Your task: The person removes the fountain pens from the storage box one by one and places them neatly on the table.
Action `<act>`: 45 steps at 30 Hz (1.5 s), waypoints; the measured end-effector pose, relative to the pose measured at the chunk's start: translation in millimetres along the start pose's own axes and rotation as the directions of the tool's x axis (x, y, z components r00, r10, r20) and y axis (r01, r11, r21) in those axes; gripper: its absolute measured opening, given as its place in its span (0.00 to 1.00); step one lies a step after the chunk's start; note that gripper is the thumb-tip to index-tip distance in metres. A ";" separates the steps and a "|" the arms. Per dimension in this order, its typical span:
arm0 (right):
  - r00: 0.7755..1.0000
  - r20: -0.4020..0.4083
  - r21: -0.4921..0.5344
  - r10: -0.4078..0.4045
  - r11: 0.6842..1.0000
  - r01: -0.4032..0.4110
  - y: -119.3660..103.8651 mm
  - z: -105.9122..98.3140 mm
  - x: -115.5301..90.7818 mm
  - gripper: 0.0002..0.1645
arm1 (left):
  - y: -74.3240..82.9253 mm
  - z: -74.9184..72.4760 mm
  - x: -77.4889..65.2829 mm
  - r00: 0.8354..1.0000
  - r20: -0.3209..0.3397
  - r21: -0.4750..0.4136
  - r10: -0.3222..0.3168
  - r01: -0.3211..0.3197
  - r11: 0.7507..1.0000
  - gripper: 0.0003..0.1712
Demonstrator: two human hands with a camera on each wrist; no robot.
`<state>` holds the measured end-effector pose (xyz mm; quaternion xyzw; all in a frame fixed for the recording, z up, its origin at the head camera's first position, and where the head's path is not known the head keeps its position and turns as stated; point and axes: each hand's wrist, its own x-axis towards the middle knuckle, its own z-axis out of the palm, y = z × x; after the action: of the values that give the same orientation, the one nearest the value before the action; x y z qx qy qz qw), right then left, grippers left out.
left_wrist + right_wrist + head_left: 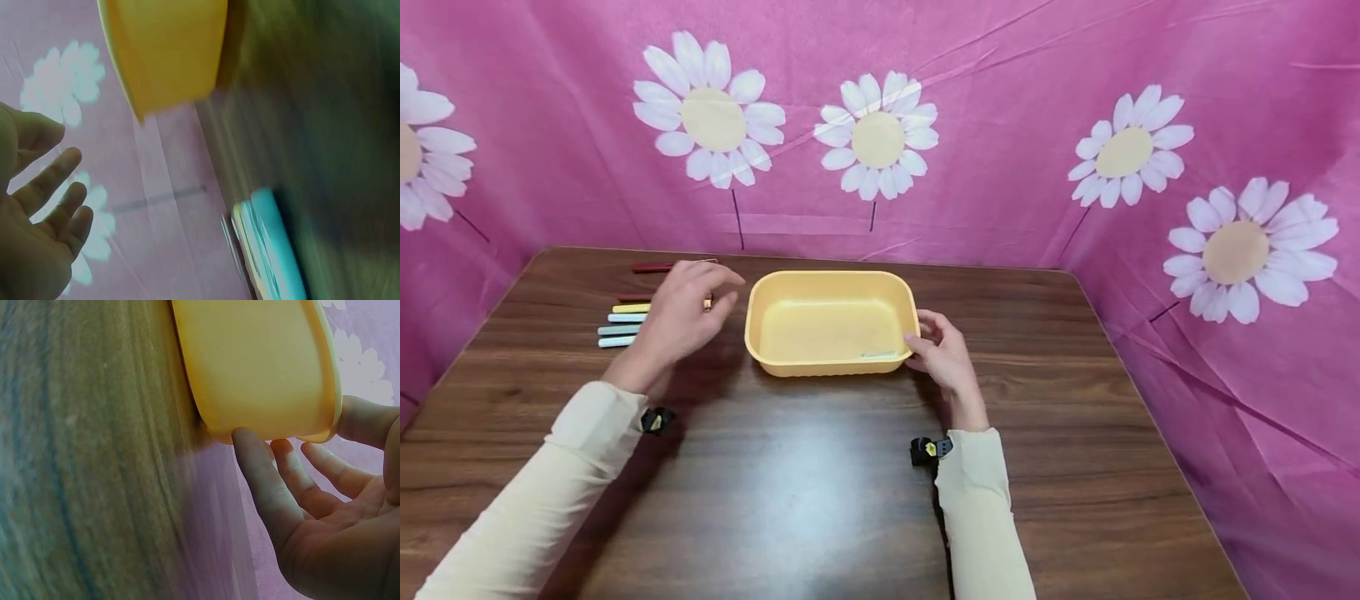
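Note:
A yellow plastic tub [828,367] with rounded corners stands on the table, and a thin whitish strip [880,355] lies inside at its front right. My right hand [946,352] grips the tub's right end. In the right wrist view the thumb [365,422] is at the rim and the other fingers [265,481] reach along the outer wall. Left of the tub, my left hand [685,310] hovers with loosely bent fingers and holds nothing. Beneath and beside it lies a row of pen-shaped sticks [617,330] in yellow, pale blue and grey-green, partly hidden by the hand.
Dark red slender items [651,267] lie behind the row, near the back edge of the brown wooden table [1037,500]. A pink cloth [985,167] with white daisies hangs behind the table and down its right side. Both wrists wear black straps.

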<state>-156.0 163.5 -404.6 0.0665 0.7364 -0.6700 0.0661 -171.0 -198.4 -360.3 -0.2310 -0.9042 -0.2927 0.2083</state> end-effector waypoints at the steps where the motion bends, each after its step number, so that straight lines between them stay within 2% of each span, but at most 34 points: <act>1: 1.000 0.001 0.001 -0.003 1.000 0.003 -0.6 -0.4 -0.2 0.29 | 4.5 3.8 -0.6 1.000 0.008 -0.002 0.022 -0.022 1.000 0.09; 7: 1.000 -0.005 0.001 -0.016 1.000 0.016 -2.3 -4.5 2.1 0.30 | 24.1 22.9 1.1 0.992 0.103 -0.020 0.078 -0.077 0.997 0.11; 11: 1.000 -0.002 -0.003 -0.018 1.000 0.018 -2.1 -6.2 3.2 0.30 | 33.7 36.1 2.2 0.973 0.211 -0.019 0.097 -0.095 0.995 0.14; 15: 1.000 -0.007 -0.028 -0.009 1.000 0.009 -0.5 -9.5 0.7 0.30 | 43.7 53.7 4.5 0.934 0.336 -0.077 0.123 -0.103 0.992 0.13; 19: 1.000 -0.018 -0.055 0.002 0.998 -0.003 2.8 -12.4 -2.3 0.29 | 51.8 70.6 7.6 0.877 0.463 -0.176 0.126 -0.048 0.983 0.12; 22: 1.000 -0.007 -0.056 0.002 0.998 -0.002 4.5 -10.8 -2.9 0.29 | 54.4 76.6 8.4 0.846 0.524 -0.187 0.097 0.004 0.982 0.11; 29: 1.000 -0.007 -0.040 0.000 0.999 0.000 2.4 -6.1 -2.8 0.29 | 50.9 76.8 12.8 0.813 0.578 -0.169 0.070 0.035 0.985 0.11; 32: 1.000 -0.010 -0.039 -0.002 0.999 0.001 0.5 -5.7 -2.1 0.29 | 49.4 76.2 18.0 0.791 0.609 -0.172 0.065 0.051 0.984 0.11; 40: 1.000 -0.006 -0.023 -0.003 1.000 0.003 -0.3 -2.1 0.0 0.29 | 46.7 75.0 30.0 0.717 0.691 -0.195 0.092 0.062 0.979 0.10; 45: 1.000 -0.002 -0.025 -0.001 1.000 0.001 0.0 0.2 -1.5 0.28 | 42.6 76.1 32.4 0.693 0.712 -0.244 0.112 0.094 0.965 0.10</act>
<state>-154.5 163.3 -404.3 0.0658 0.7450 -0.6606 0.0659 -192.5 -110.4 -381.7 -0.3569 -0.8652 -0.2942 -0.1935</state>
